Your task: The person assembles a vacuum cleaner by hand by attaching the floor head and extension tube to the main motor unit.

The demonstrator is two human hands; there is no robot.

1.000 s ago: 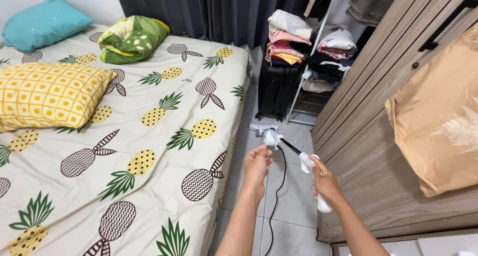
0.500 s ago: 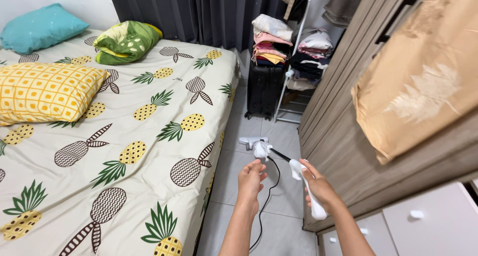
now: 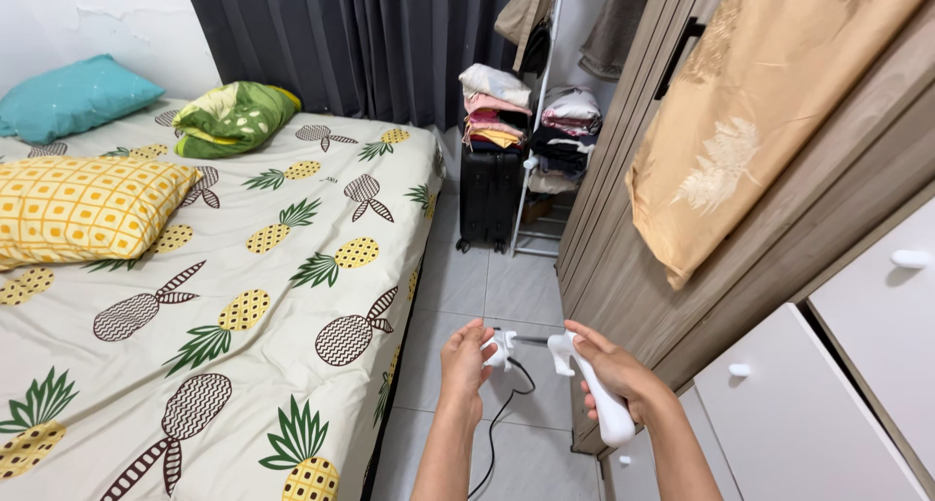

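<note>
Right hand (image 3: 616, 372) grips a white handle (image 3: 594, 391); left hand (image 3: 466, 358) clasps its white head (image 3: 501, 349). Both hover over floor (image 3: 506, 287) beside the bed (image 3: 243, 296).

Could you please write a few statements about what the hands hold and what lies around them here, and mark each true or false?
1. The right hand grips a white handle. True.
2. The left hand rests on the bed. False: it holds a small white part above the floor.
3. A black cord hangs below the hands. True.
4. The yellow pillow lies on the floor. False: it lies on the bed.
</note>
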